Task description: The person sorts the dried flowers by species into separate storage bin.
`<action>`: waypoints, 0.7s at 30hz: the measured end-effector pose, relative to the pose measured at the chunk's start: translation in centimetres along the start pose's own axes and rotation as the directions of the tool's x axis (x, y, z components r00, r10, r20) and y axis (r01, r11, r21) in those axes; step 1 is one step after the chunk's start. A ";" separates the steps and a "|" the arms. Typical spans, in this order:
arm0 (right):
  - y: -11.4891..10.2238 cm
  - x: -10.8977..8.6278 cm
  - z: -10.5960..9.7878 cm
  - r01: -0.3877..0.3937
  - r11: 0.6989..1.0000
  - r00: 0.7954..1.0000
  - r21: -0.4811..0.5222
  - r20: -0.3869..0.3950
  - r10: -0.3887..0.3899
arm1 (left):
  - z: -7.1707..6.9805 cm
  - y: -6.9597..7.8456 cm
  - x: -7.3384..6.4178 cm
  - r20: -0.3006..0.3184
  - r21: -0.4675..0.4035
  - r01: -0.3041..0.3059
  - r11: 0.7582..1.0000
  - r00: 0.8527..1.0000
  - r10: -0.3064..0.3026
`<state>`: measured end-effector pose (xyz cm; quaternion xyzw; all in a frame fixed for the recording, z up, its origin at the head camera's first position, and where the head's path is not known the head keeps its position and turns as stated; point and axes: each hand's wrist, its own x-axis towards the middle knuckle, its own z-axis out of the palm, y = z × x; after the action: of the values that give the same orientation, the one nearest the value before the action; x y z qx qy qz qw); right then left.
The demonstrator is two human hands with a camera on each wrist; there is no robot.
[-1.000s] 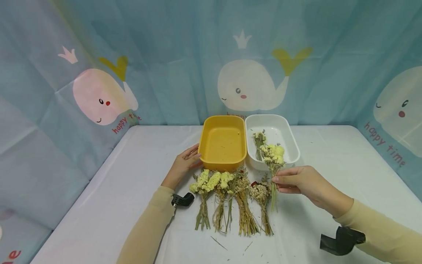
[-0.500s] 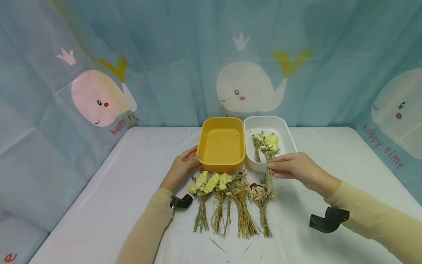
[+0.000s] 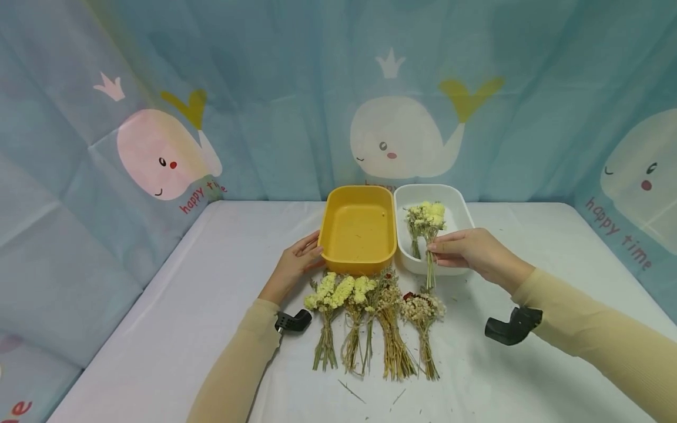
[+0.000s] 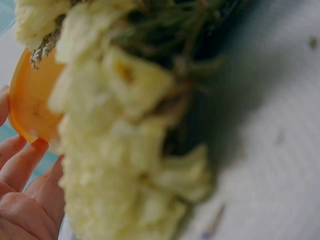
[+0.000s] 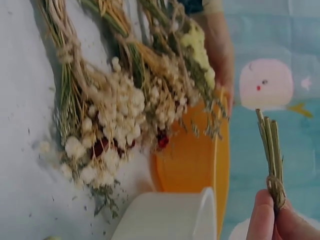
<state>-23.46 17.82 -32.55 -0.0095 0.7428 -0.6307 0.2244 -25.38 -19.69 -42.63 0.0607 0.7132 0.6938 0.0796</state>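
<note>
My right hand point(image 3: 465, 249) pinches the tied stems of a small bunch of yellow dried flowers point(image 3: 433, 215), held over the near side of a white tub point(image 3: 459, 202). The bunch's bound stem ends point(image 5: 272, 150) point up from the fingertips in the right wrist view. Another small dried bunch point(image 3: 415, 244) lies inside that tub, partly behind the held one. My left hand point(image 3: 296, 264) touches the left side of a yellow tub point(image 3: 357, 235), its fingers extended along the wall. Blurred yellow blossoms point(image 4: 125, 175) cover much of the left wrist view.
In front of the tubs lie more dried bunches: yellow ones point(image 3: 327, 294) at left, a straw-stemmed one point(image 3: 391, 329), and a cream one with red point(image 3: 423, 311). Loose stem bits point(image 3: 351, 390) are scattered on the white table point(image 3: 238, 235). A printed curtain point(image 3: 296, 117) stands behind.
My right hand has carried the yellow bunch forward and slightly left, farther over the white tub. The left hand stays at the yellow tub.
</note>
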 end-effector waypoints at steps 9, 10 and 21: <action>0.1 1.7 -1.1 -0.024 0.997 1.000 0.067 0.002 0.024 | -0.3 -0.2 -0.2 0.005 0.007 0.004 1.000 1.000 -0.004; 0.0 2.0 -1.2 -0.025 0.997 1.000 0.072 0.000 0.025 | -0.4 -0.2 -0.3 0.005 0.007 0.003 1.000 1.000 -0.003; -0.2 3.7 -2.3 -0.032 0.997 0.999 0.068 -0.025 0.033 | -0.2 -0.1 -0.2 0.016 -0.008 -0.019 1.000 1.000 0.019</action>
<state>-27.66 18.79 -33.33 0.0185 0.7239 -0.6519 0.2250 -25.22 -19.91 -42.75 0.0729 0.7090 0.6970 0.0790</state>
